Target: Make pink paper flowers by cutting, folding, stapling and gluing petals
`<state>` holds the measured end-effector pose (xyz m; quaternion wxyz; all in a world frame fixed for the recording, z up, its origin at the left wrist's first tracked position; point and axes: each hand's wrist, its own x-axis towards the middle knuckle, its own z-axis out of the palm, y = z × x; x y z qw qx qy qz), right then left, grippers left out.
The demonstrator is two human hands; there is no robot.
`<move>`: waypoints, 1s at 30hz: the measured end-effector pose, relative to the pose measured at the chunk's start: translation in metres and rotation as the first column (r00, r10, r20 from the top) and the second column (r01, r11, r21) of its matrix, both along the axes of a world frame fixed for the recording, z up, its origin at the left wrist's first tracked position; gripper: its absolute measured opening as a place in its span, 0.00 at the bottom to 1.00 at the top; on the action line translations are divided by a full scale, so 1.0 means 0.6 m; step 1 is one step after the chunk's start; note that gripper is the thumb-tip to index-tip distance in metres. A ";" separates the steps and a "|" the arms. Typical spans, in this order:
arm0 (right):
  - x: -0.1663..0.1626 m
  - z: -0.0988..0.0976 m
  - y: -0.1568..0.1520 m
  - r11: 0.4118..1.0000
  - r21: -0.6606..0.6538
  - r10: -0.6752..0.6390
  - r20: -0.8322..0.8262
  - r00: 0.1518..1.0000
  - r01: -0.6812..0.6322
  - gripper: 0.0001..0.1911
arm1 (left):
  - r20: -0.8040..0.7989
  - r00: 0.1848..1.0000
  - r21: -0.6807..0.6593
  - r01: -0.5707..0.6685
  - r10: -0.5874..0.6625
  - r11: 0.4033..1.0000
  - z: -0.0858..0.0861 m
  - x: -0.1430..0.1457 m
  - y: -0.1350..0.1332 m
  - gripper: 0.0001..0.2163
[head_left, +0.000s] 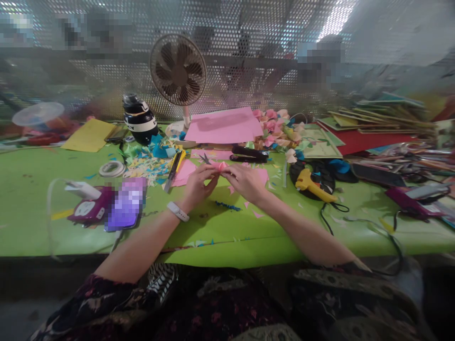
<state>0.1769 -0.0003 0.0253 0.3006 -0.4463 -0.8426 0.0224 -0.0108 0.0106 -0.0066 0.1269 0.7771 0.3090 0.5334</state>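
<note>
Both my hands meet over the green table (42, 166), pinching a small folded piece of pink paper (222, 166) between their fingertips. My left hand (199, 183) wears a white band at the wrist and grips the paper's left end. My right hand (247, 182) grips its right end, fingers curled. Pink paper offcuts (185, 173) lie under and around the hands. Small scissors (204, 158) rest just behind the fingers.
A yellow glue gun (313, 185) with its cord lies to the right; a black stapler (249, 154), pink sheets (223, 125) and folded paper flowers (277, 128) behind. A phone (126, 208), tape roll (112, 168), utility knife (174, 168) and paper scraps lie left. A desk fan (177, 71) stands at the back.
</note>
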 end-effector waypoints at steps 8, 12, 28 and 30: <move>-0.001 0.009 -0.003 0.999 -0.051 -0.028 -0.168 0.985 0.019 0.12 | 0.194 0.981 -0.245 0.061 -0.013 0.968 -0.001 0.003 -0.007 0.10; -0.003 0.016 -0.009 0.995 -0.092 -0.061 -0.249 0.966 0.039 0.11 | 0.238 0.971 -0.284 0.062 0.008 0.957 0.001 0.004 -0.008 0.10; 0.000 0.023 -0.008 0.989 -0.127 -0.118 -0.322 0.939 0.080 0.06 | 0.404 0.915 -0.438 0.199 -0.006 0.877 -0.002 -0.002 -0.004 0.12; 0.002 0.024 -0.007 0.988 -0.118 -0.129 -0.320 0.939 0.095 0.05 | 0.479 0.876 -0.480 0.216 0.048 0.850 -0.005 -0.004 0.004 0.12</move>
